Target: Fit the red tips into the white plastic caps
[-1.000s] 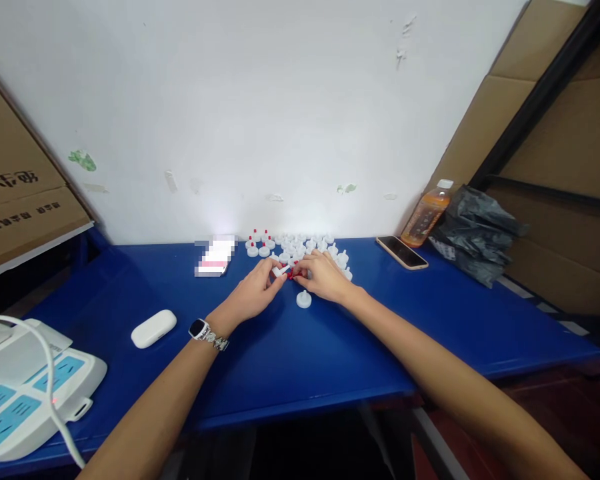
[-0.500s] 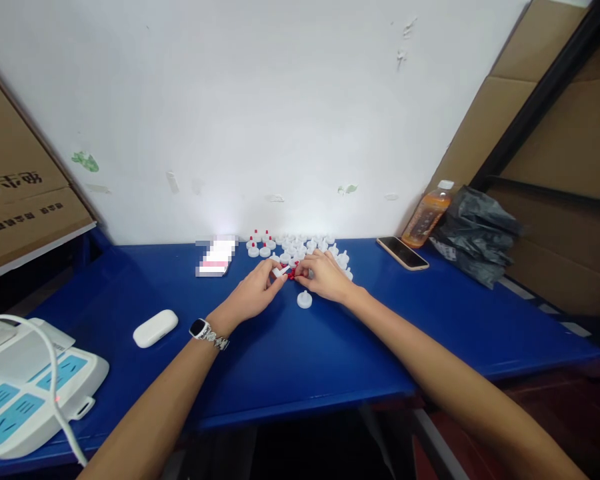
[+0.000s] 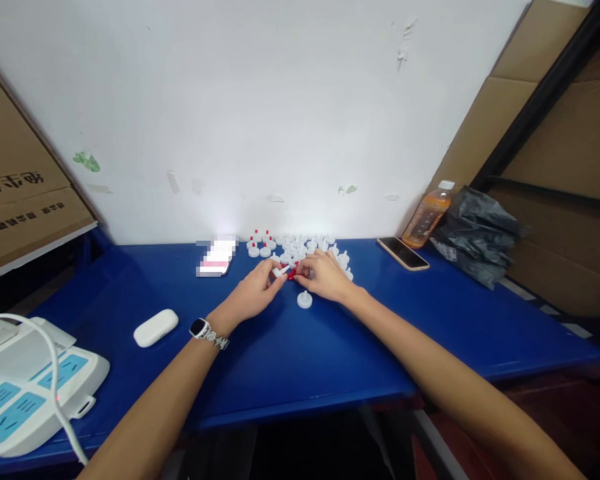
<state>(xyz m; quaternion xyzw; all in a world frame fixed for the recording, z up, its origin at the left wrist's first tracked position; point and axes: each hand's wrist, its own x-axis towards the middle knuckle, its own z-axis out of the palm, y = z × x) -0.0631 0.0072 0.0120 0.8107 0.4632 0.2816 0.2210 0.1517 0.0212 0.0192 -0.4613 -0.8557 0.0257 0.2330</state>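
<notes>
While L hand (image 3: 254,289) holds wht cap (image 3: 279,272) | red tips (image 3: 292,274) nr R hand (image 3: 325,276)

Seemingly a workshop — massed white caps (image 3: 289,253), printed cardboard (image 3: 25,203).

On the blue table (image 3: 280,373), white round plastic nozzle caps (image 3: 285,257) cluster before the white wall (image 3: 290,120), with red-tipped white round plastic caps (image 3: 253,251) to their left and a lone white spouted plastic cap (image 3: 305,302) in front. Farther left lies a white oval case (image 3: 156,328); right, a tan-edged black rectangular phone (image 3: 403,253), then an orange-filled plastic bottle (image 3: 427,219).
</notes>
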